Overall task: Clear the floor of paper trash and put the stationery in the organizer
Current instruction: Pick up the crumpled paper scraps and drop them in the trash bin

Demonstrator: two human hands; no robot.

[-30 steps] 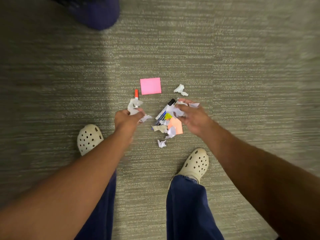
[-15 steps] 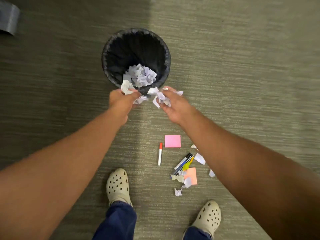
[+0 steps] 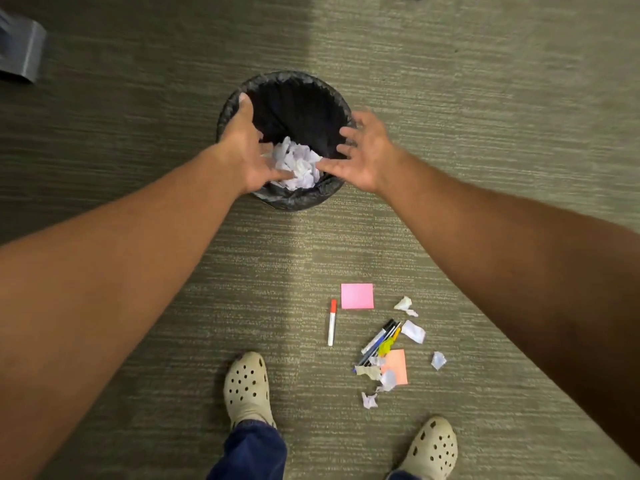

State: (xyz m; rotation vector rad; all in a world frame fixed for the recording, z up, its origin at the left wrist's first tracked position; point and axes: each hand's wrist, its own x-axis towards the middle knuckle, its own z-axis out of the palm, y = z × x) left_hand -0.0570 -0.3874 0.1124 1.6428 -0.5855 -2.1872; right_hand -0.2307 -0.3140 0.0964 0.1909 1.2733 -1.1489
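Note:
A black bin [image 3: 298,200] lined with a bag stands on the carpet, with crumpled white paper [image 3: 298,164] inside. My left hand [image 3: 246,150] is over its left rim, fingers spread and empty. My right hand [image 3: 363,150] hovers over the right rim, also open and empty. Nearer my feet lie a red-capped marker [image 3: 332,322], a pink sticky pad [image 3: 357,295], a bundle of pens [image 3: 379,339], an orange sticky note [image 3: 396,365] and several white paper scraps [image 3: 412,331].
My two feet in cream clogs [image 3: 246,388] stand at the bottom, the right one [image 3: 433,448] beside the scrap pile. A grey object [image 3: 20,53] sits at the far left edge. Grey-green carpet covers the floor.
Both hands carried crumpled paper from the floor pile to the bin and let it go; they now hang open over the bin, with more paper inside it.

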